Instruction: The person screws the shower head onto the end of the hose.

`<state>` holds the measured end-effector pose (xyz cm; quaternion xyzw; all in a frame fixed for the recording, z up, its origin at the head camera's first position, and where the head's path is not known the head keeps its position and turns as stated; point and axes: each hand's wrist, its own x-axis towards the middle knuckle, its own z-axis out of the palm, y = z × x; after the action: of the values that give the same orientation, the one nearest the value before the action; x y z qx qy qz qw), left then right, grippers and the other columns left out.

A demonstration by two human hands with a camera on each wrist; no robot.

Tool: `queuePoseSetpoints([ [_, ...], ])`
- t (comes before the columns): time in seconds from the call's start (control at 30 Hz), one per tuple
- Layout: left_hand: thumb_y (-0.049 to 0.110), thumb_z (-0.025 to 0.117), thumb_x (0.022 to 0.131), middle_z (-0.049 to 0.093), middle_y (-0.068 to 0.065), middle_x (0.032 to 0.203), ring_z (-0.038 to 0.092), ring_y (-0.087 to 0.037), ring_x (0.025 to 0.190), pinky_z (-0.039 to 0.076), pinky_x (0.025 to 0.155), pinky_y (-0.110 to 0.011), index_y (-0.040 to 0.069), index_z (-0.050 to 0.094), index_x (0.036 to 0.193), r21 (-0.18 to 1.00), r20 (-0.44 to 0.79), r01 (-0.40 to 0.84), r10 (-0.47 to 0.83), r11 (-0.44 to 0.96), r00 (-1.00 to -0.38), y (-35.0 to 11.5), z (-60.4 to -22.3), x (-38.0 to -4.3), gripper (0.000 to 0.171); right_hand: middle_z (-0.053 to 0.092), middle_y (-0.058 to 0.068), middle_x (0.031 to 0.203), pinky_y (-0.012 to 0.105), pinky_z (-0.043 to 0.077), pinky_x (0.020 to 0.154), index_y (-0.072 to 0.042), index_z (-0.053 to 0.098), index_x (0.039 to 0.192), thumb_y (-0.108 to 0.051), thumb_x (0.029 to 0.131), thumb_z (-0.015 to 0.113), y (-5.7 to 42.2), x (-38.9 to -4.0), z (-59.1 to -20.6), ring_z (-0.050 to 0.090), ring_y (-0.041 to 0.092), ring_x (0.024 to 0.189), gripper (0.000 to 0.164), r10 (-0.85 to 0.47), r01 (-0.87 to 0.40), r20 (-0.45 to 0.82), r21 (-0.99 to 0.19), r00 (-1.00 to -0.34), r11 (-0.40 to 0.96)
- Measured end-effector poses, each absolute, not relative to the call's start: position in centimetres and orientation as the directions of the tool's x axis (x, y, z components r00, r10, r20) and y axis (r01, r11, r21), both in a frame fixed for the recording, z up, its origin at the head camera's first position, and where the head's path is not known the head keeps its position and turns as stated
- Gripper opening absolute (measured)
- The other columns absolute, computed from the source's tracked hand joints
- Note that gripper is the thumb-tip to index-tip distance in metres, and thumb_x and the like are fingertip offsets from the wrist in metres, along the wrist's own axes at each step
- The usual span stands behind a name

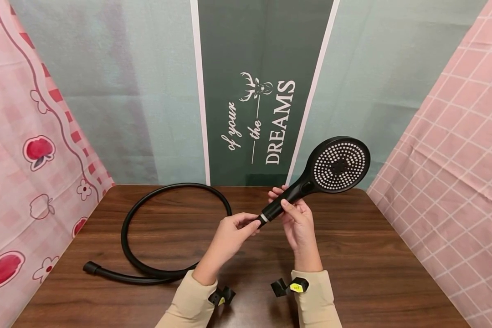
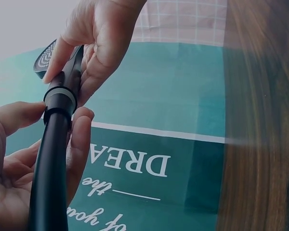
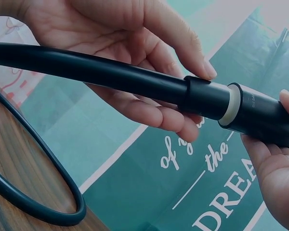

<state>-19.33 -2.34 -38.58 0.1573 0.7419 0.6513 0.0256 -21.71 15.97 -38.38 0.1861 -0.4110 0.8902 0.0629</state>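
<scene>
My right hand point(image 1: 301, 225) grips the handle of a black shower head point(image 1: 280, 205), its round face of pale nozzles tilted up to the right, above the table. With thumb and fingers my left hand point(image 1: 229, 234) pinches the end fitting point(image 3: 206, 97) of a black shower hose point(image 3: 111, 72). This fitting lines up with the bottom of the handle. Between the two shows a whitish ring point(image 3: 231, 106). In the left wrist view the hose runs down from the joint past the left palm, with the right hand point(image 2: 106, 43) above around the handle.
The rest of the hose loops over the brown wooden table point(image 1: 352, 255) at the left, its free end fitting point(image 1: 91, 268) toward the left edge. A printed green cloth point(image 1: 266, 27) hangs behind, with pink patterned cloths at both sides.
</scene>
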Motion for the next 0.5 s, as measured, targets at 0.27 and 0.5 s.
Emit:
queuePoseSetpoints([
  [0.27, 0.02, 0.065, 0.097, 0.074, -0.018, 0.099, 0.072, -0.024, 0.089, 0.059, 0.084, -0.037, -0.001, 0.07, 0.117, 0.976, 0.159, 0.194, 0.287, 0.099, -0.945, -2.47, -38.43, -19.19, 0.03, 0.073, 0.006, 0.115, 0.032, 0.053, 0.098, -0.003, 0.056, 0.123, 0.008, 0.099, 0.046, 15.88, -21.71, -38.36, 0.071, 0.017, 0.11, 0.029, -0.047, -0.271, 0.396, -0.705, -0.917, -0.655],
  [0.5, 0.019, 0.064, 0.097, 0.074, -0.02, 0.098, 0.072, -0.02, 0.087, 0.058, 0.085, -0.044, -0.003, 0.07, 0.117, 0.973, 0.18, 0.214, 0.295, 0.087, -0.938, -2.45, -38.52, -19.11, 0.029, 0.073, 0.006, 0.115, 0.032, 0.053, 0.099, -0.003, 0.055, 0.124, 0.009, 0.1, 0.045, 15.87, -21.68, -38.41, 0.071, 0.017, 0.11, 0.028, -0.046, -0.272, 0.397, -0.703, -0.916, -0.657],
])
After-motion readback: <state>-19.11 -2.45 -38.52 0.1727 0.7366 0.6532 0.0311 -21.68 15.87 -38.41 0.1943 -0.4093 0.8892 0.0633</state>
